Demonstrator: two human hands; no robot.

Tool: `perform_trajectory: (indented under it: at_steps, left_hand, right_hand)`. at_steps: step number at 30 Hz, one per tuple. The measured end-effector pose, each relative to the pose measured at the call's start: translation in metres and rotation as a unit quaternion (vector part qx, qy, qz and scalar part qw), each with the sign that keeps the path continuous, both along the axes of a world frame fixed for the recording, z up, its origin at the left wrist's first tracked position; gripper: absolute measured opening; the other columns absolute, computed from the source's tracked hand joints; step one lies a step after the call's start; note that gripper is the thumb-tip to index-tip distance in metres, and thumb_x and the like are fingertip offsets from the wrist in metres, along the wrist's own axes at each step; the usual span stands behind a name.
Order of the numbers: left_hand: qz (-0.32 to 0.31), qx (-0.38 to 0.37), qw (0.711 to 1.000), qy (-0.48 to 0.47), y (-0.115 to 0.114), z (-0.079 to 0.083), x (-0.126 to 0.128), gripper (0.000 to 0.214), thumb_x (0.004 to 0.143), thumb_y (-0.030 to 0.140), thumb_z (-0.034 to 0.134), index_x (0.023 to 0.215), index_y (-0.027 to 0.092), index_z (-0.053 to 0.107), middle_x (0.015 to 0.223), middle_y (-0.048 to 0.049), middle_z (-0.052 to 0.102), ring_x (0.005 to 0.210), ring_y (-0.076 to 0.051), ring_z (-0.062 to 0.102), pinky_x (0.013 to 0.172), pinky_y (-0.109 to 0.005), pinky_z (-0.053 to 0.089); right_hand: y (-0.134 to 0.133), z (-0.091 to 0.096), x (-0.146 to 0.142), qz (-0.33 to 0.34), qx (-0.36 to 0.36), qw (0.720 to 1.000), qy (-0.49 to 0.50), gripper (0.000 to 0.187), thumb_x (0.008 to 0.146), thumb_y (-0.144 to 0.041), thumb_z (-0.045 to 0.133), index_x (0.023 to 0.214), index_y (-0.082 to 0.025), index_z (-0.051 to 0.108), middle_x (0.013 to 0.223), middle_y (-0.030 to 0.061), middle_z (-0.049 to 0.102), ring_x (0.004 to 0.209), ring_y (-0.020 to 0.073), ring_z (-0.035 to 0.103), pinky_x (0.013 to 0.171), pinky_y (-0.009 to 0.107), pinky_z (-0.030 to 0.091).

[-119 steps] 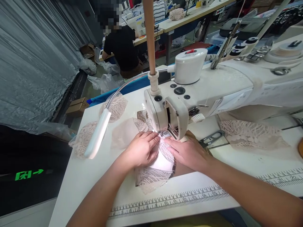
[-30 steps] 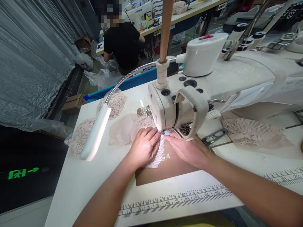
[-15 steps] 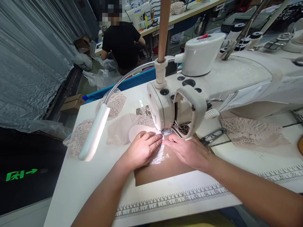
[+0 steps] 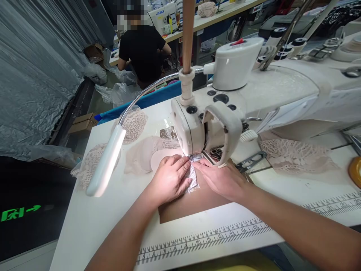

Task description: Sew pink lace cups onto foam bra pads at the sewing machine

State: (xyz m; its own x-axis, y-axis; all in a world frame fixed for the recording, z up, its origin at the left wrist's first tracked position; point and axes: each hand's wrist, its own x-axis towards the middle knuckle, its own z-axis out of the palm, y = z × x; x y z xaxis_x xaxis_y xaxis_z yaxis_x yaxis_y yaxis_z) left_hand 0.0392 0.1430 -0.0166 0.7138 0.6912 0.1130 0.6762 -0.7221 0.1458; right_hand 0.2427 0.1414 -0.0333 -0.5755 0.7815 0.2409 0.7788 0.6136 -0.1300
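Note:
A narrow strip of pale lace (image 4: 193, 178) lies under the needle area of a white sewing machine (image 4: 187, 126). My left hand (image 4: 170, 178) rests over its left side, fingers stretched toward the presser foot and thumb across the strip, holding it down. From the other side, my right hand (image 4: 220, 177) pinches the strip's edge with its fingertips close to the foot. Part of the strip is hidden beneath my left fingers. Behind that hand lies a beige molded cup (image 4: 141, 154) with lace, partly covered by the machine head.
A lamp (image 4: 107, 162) on a bendy neck hangs over the table's left side. Lace pieces (image 4: 134, 126) lie behind it, another lace piece (image 4: 293, 154) at right. A printed ruler (image 4: 208, 239) runs along the front edge. A person (image 4: 142, 52) sits at another bench.
The lace strip has moved farther up toward the needle, and its near end shows less. My left thumb has spread away from the fingers. The whole view has shifted slightly.

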Motion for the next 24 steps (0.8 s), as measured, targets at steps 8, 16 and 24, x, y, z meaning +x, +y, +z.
perform_trajectory:
  at_steps: [8,16,24]
  left_hand:
    - [0.031,-0.003,0.999,-0.007,0.002,-0.003,0.002,0.041,0.09,0.045,0.044,0.112,0.014,0.059,0.119,-0.0145,0.059,0.108,-0.03,0.05,0.09,-0.045,0.039]
    - [0.014,-0.001,0.999,-0.043,-0.001,-0.007,0.0,0.041,0.09,0.043,0.045,0.117,0.016,0.058,0.12,-0.0159,0.059,0.113,-0.031,0.048,0.094,-0.047,0.038]
    - [0.0,-0.003,0.999,-0.039,-0.001,-0.007,-0.001,0.039,0.091,0.039,0.044,0.116,0.013,0.058,0.121,-0.0157,0.059,0.111,-0.029,0.049,0.094,-0.044,0.038]
  right_hand:
    - [-0.002,-0.002,0.008,0.024,-0.018,0.999,0.035,0.031,0.086,-0.009,0.04,0.1,-0.019,0.066,0.08,0.005,0.06,0.074,0.0178,0.051,0.066,0.031,0.033]
    - [-0.009,-0.008,0.019,0.096,-0.023,0.99,0.1,0.029,0.086,-0.01,0.042,0.1,-0.019,0.066,0.079,0.0029,0.061,0.066,0.0138,0.048,0.062,0.028,0.031]
    - [-0.011,-0.015,0.018,0.159,-0.035,0.984,0.076,0.032,0.084,-0.009,0.043,0.108,-0.018,0.063,0.082,0.0045,0.059,0.074,0.017,0.046,0.067,0.029,0.032]
